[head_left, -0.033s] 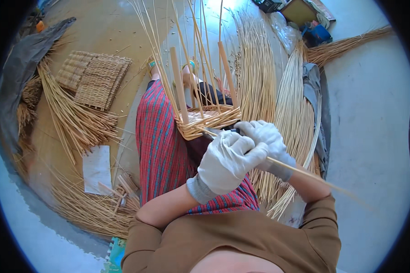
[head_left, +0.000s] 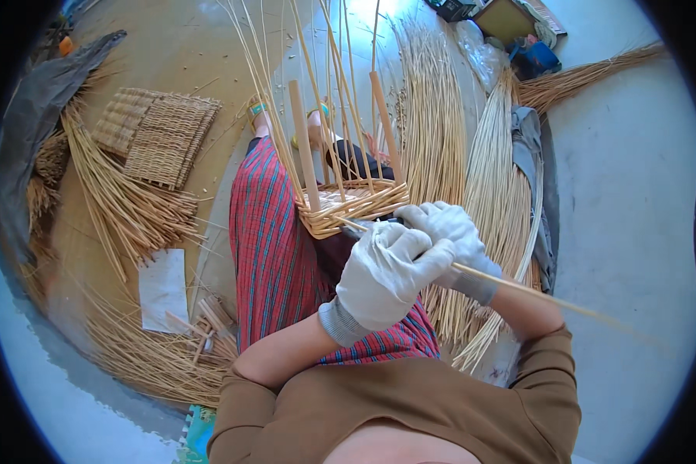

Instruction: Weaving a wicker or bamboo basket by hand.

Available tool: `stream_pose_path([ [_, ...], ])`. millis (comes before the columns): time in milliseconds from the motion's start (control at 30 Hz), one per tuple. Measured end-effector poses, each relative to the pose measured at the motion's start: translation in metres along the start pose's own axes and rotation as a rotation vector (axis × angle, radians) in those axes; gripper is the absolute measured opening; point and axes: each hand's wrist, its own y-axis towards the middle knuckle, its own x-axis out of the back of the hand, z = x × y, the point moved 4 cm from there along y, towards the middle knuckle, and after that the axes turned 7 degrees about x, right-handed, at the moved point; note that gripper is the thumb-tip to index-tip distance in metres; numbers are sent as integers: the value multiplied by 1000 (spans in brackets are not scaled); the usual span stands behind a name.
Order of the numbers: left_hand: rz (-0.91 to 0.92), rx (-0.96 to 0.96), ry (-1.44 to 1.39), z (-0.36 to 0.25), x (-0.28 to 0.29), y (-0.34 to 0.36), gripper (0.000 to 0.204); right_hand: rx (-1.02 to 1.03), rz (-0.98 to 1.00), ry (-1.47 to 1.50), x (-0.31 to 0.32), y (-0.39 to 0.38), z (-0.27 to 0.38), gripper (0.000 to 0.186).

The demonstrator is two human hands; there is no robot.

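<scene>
A half-woven wicker basket (head_left: 348, 201) with upright rods and tall pale canes rests by my legs in plaid cloth (head_left: 263, 240). My left hand (head_left: 394, 267), in a white glove, is closed around a long pale cane (head_left: 539, 300), which runs out to the lower right and blurs at its end. My right hand (head_left: 448, 236), also gloved, is curled just behind it, by the basket's near corner. A dark tool (head_left: 353, 232) shows partly between the hands and the weave; its shape is mostly hidden, as is exactly what my right fingers hold.
Long cane bundles (head_left: 433, 139) lie right of my legs, beside grey cloth (head_left: 530, 139). On the left are woven panels (head_left: 170, 139), more canes (head_left: 131, 201), a dark sheet (head_left: 35, 131) and white paper (head_left: 162, 290). A blue container (head_left: 537, 58) stands at top right.
My hands and the free end of the cane have shifted very slightly. The basket stays in nearly the same spot, and both hands remain closed.
</scene>
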Motion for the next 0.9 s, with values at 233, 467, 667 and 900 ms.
stream_pose_path([
  [233, -41, 1, -118, 3, 8, 2, 35, 19, 81, -133, -4, 14, 4, 51],
  [467, -90, 44, -141, 5, 20, 6, 34, 29, 6, 109, -4, 19, 10, 38],
  [667, -1, 135, -285, -3, 23, 4, 39, 98, 197, 401, -31, -36, 0, 35],
  [900, 17, 648, -1027, 38, -54, -5, 16, -470, -461, 1280, -108, -87, 11, 44],
])
